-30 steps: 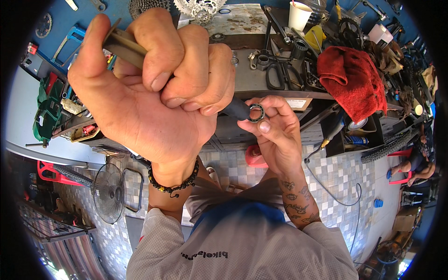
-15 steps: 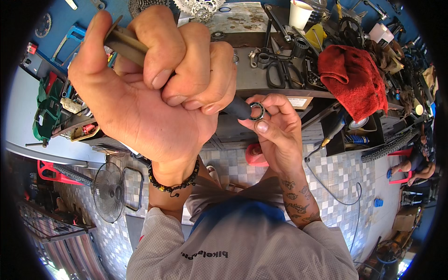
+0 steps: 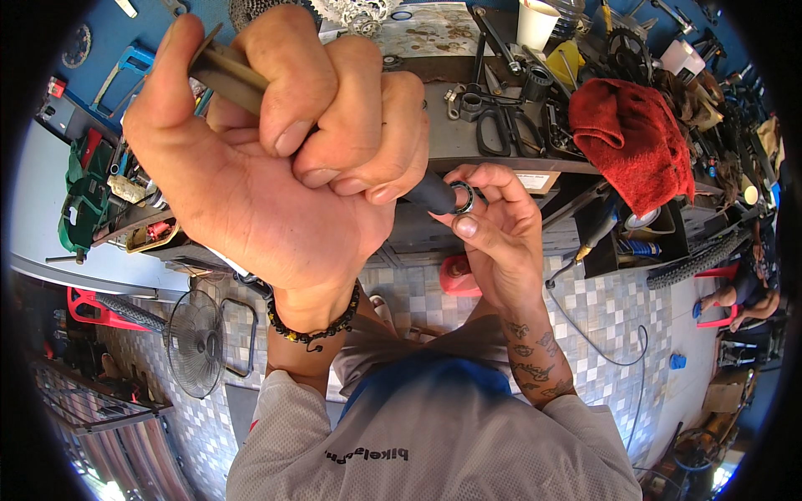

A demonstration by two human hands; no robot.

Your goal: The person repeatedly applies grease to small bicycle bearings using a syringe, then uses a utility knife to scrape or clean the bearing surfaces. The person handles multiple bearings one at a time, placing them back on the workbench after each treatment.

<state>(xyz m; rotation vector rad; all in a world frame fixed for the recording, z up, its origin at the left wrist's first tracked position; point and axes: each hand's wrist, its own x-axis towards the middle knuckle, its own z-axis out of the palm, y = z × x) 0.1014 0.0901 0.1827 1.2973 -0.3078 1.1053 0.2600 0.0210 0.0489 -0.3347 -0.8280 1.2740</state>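
Note:
My left hand point(image 3: 251, 192) is closed around a rod-like tool, held up close in front of me. A brownish metal part point(image 3: 227, 79) with a flared rim sticks out by the thumb. From the little-finger side comes a dark, round black end point(image 3: 430, 194); its middle is hidden by the fingers. My right hand point(image 3: 505, 230) pinches a small ring-shaped bearing point(image 3: 470, 199) between thumb and fingers. The bearing is right at the black end; whether it sits around it or only against it, I cannot tell.
Beyond my hands is a workbench point(image 3: 451, 138) with black-handled scissors point(image 3: 494, 134), a red cloth point(image 3: 626, 142), a white cup point(image 3: 536, 25) and several tools. A standing fan point(image 3: 194, 342) is on the tiled floor at left. A cable point(image 3: 614, 363) lies at right, where another person point(image 3: 748, 288) sits farther off.
My left hand and the tool have shifted very slightly to the right. The bearing in my right fingers has turned a little; the grip of both hands is the same.

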